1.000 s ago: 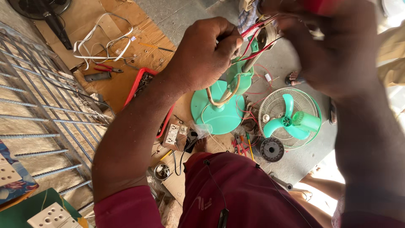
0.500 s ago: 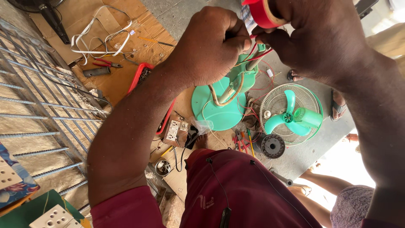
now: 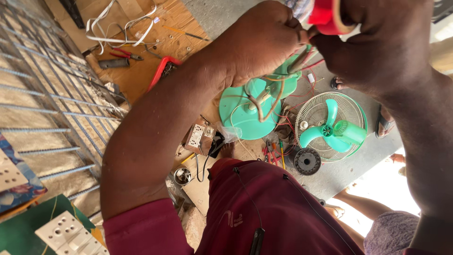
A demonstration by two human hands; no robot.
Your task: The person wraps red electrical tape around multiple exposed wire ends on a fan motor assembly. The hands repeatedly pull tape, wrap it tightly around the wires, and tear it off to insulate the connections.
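Wires (image 3: 302, 63) are being pinched in our closed left hand (image 3: 264, 42) while our right hand (image 3: 377, 42) is gripping red tape (image 3: 325, 16) (partly cropped); a slipping tape end could be leaving bare wire.

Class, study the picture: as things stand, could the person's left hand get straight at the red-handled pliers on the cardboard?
Probably not at once. The left hand is closed on the wires of the green fan base. The red-handled pliers lie uncovered on the cardboard, well off to the side; it would have to let go first.
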